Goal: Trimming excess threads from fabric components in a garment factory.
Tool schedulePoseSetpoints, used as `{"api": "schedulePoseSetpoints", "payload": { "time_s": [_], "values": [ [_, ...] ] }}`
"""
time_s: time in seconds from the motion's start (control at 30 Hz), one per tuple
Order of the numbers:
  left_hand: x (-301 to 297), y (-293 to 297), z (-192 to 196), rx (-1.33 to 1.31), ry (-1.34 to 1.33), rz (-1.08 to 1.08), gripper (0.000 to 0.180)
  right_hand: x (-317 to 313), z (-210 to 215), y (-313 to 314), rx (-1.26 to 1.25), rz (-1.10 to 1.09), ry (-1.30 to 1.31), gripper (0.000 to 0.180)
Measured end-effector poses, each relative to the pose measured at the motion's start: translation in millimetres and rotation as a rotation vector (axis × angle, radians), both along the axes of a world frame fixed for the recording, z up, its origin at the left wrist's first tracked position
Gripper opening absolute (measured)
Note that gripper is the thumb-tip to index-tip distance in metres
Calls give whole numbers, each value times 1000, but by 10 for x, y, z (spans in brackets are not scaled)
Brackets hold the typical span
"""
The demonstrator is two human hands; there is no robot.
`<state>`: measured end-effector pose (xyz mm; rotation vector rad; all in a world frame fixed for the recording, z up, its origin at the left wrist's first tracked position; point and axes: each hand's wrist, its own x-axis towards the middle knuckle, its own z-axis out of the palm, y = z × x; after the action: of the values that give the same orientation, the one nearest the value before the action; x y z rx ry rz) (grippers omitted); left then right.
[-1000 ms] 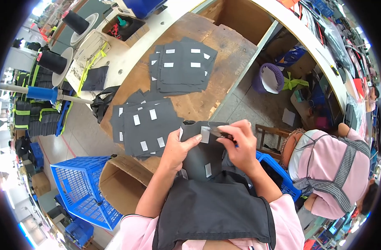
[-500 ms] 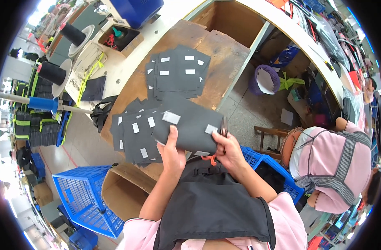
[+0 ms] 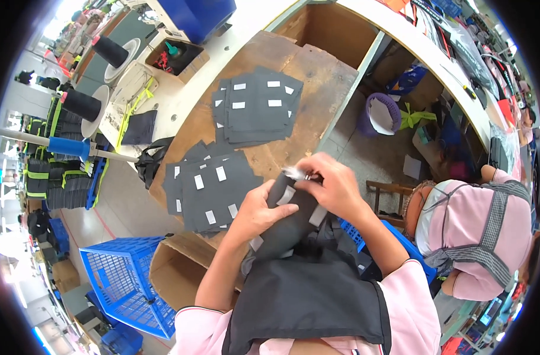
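Over wooden table (image 3: 317, 77), both hands grip dark fabric piece (image 3: 284, 222).

sleeves: short, pink | trim: thin dark edging, possibly | front: black apron

Pretty clearly a garment workshop: wooden counter (image 3: 317, 77) stacked with cut dark fabric pieces (image 3: 258, 106) carrying white tags, big black thread cones (image 3: 109, 50) off to the side, blue plastic crates (image 3: 125, 284) on the floor, another worker (image 3: 471, 219) seated nearby.
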<state>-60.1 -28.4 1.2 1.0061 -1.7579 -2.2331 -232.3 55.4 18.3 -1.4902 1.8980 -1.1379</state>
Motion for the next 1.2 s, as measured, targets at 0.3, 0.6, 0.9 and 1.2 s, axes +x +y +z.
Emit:
{"api": "schedulePoseSetpoints", "payload": {
  "time_s": [0.3, 0.6, 0.9, 1.2],
  "values": [
    [-14, 68, 59, 397, 186, 265, 47, 247, -27, 294, -96, -68, 20, 36],
    [15, 127, 11, 501, 213, 303, 45, 300, -83, 267, -235, -53, 242, 35],
    [-3, 131, 36, 465, 178, 313, 40, 283, -57, 242, -302, -75, 240, 27],
    [34, 127, 40, 409, 121, 268, 39, 105, -18, 153, -8, -10, -111, 33]
  ]
}}
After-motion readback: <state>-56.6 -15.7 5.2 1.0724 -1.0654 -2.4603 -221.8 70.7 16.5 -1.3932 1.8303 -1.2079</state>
